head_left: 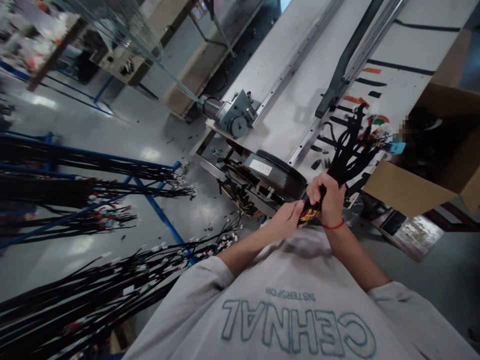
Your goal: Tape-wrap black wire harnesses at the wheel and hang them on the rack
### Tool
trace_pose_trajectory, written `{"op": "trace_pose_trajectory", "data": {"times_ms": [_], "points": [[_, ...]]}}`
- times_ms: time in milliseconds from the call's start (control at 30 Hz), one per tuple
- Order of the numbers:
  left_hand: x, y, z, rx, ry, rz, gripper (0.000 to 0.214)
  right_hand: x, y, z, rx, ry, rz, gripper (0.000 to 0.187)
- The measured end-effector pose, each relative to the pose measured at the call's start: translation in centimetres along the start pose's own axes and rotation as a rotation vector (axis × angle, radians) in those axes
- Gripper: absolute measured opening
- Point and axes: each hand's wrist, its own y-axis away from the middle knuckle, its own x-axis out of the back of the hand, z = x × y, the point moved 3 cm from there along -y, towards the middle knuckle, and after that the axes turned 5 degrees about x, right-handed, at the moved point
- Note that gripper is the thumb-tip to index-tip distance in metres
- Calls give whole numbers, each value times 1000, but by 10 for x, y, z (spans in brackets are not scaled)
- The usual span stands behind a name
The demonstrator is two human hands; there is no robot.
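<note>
A wiring harness (347,155), a thick bundle of black-sleeved cables, is held close in front of my chest. My right hand (330,196) wraps around the bundle, its fingers closed. Just to the left, my left hand (288,217) is closed on the lower part of the same harness, where yellow and red wires show. From my right hand the cables fan out over the table edge, ending in coloured plugs and a light-blue connector (396,147). My palms hide the middle of the bundle.
A long white table (296,100) with metal rails stretches ahead. At its near end sit a clamp-like metal fixture (238,120) and a round black reel (281,172). An open cardboard box (412,192) stands right. Blue racks (157,217) with hanging harnesses are left.
</note>
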Motion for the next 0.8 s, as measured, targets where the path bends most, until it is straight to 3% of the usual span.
{"op": "trace_pose_trajectory", "data": {"times_ms": [67,133,267,400,600,700,800], "points": [[2,-7,4,80,129,-144,62,4,-5,3,22,20,-17,44],[7,-14,3,139,246,-204,63,10,-10,7,12,54,-91,46],[18,-21,-4,197,368,-121,63,30,-6,19,-216,75,-370,49],[17,-17,-8,162,319,-124,68,49,5,22,-304,88,-567,41],[16,-12,-9,115,165,-136,71,53,0,20,-148,315,-828,26],[21,-7,-8,18,52,-199,70,54,-12,20,-111,436,-868,32],[24,-2,-11,-73,3,-248,66,57,-24,23,-191,514,-916,41]]}}
